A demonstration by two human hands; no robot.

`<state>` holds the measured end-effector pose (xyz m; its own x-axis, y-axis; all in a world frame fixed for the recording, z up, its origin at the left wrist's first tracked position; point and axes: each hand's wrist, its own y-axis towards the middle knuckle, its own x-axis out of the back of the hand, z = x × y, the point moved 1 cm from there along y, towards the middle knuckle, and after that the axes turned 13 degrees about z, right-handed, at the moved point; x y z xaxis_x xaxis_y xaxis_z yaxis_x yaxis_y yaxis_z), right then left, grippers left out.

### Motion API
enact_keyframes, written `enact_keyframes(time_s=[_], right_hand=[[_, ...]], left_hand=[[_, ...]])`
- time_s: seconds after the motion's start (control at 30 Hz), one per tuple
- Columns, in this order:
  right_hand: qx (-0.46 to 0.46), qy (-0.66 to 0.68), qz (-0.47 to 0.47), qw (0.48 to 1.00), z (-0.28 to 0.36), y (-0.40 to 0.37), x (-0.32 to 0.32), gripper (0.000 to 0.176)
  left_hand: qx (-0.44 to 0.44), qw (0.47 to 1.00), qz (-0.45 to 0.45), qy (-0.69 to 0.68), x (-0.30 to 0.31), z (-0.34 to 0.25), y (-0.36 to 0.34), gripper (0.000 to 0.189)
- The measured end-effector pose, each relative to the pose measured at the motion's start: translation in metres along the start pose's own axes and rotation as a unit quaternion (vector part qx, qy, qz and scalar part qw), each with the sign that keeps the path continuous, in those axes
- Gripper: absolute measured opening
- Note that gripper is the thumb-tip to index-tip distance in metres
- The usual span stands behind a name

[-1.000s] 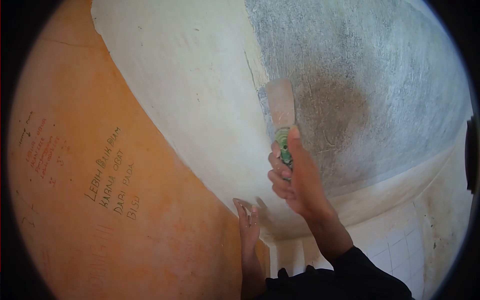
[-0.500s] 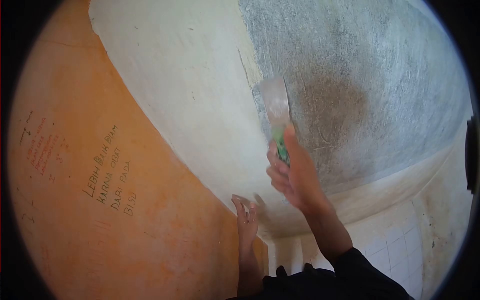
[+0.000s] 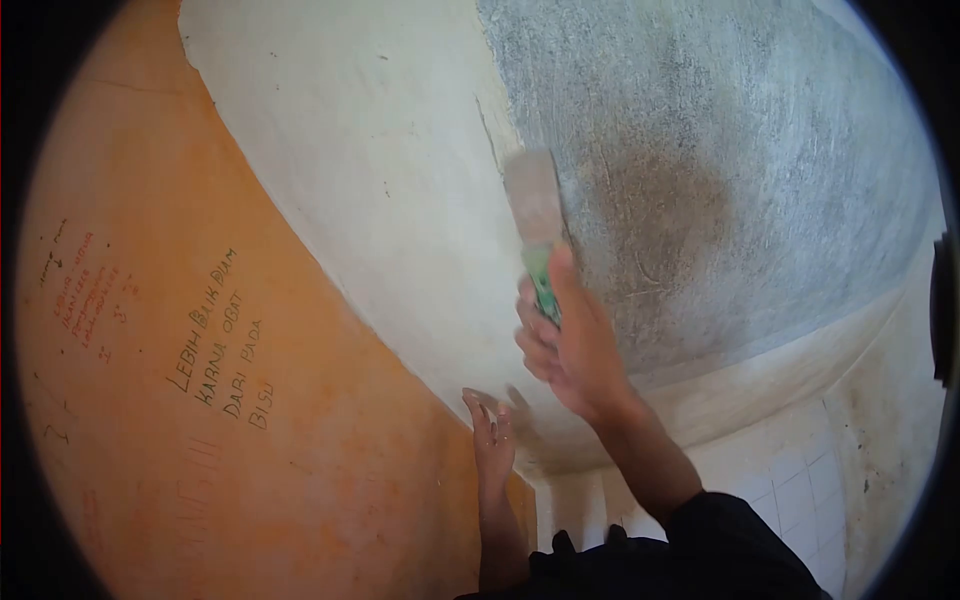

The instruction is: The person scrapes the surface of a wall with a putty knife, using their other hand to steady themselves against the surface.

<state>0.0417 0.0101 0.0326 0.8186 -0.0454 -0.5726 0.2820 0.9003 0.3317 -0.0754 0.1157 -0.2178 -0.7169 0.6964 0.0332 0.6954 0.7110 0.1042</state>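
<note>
My right hand (image 3: 567, 340) is wrapped round the green handle of a putty knife (image 3: 535, 198). The knife's broad metal blade points up, at the border between the white wall surface (image 3: 370, 150) and the rough grey patch (image 3: 690, 190). Both blade and hand look slightly blurred. Lower down, my left hand (image 3: 492, 445) rests with its fingers stretched out against the white surface, close to where it meets the orange wall. Nothing shows in that hand.
An orange wall (image 3: 300, 450) with handwriting in dark green and red fills the left side. White tiles (image 3: 805, 500) show at the lower right, below a pale ledge (image 3: 760, 395). A dark object (image 3: 942, 310) stands at the right edge.
My right hand and the putty knife have shifted a little to the left, from the grey patch's edge toward the white surface. My left hand stays in place.
</note>
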Motion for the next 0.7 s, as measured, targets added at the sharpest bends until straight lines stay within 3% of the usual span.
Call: enact_keyframes(time_s=[0.7], right_hand=[[0.002, 0.053, -0.011, 0.999, -0.004, 0.006, -0.017, 0.053]], left_hand=[[0.016, 1.0, 0.003, 0.019, 0.003, -0.002, 0.002, 0.081]])
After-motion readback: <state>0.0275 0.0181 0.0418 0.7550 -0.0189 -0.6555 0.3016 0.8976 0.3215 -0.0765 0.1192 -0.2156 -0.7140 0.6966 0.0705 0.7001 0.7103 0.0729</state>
